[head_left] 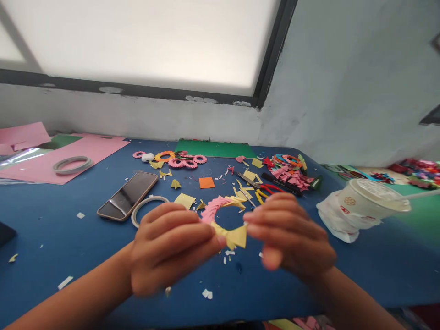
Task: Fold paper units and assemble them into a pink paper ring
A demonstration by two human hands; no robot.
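Note:
My left hand (172,250) pinches a ring of folded paper pieces (210,211), pink on its left side and yellow at both ends. The ring is not closed; a gap faces right. Its lower yellow end, a fan-shaped folded piece (238,237), sticks out past my left thumb. Just right of that end is my right hand (292,236), slightly blurred. Its fingers point left and its thumb hangs apart below them. Whether the fingertips touch the yellow paper I cannot tell.
On the blue table lie a phone (128,196), a tape roll (139,211), an orange paper square (206,182), scissors (248,179) and yellow-handled pliers (261,196). Finished rings (184,163) lie behind. A lidded cup (364,204) stands at right. Pink sheets (99,149) lie left.

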